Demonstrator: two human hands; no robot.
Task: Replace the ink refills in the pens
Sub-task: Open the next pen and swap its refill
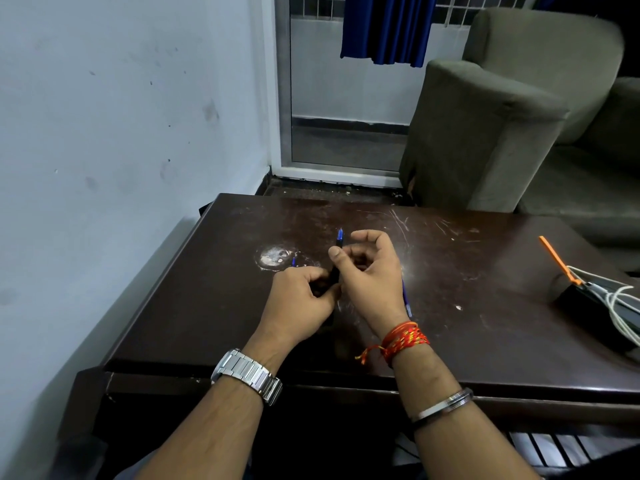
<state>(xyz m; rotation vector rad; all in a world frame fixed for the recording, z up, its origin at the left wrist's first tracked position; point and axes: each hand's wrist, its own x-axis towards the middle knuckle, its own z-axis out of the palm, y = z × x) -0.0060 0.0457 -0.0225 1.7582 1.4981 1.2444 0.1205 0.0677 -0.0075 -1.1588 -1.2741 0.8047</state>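
Observation:
A dark pen (336, 261) with a blue tip pointing away from me stands tilted over the middle of the brown table (467, 306). My left hand (304, 299) grips its lower barrel. My right hand (367, 271) pinches the pen's upper part between thumb and forefinger. A blue refill (406, 299) lies on the table under my right wrist, mostly hidden. A small blue piece (293, 261) shows just beyond my left hand's knuckles.
A black box (588, 306) with white cables and an orange tool (557, 259) sits at the table's right edge. A grey armchair (485, 133) stands behind the table. A white wall runs along the left.

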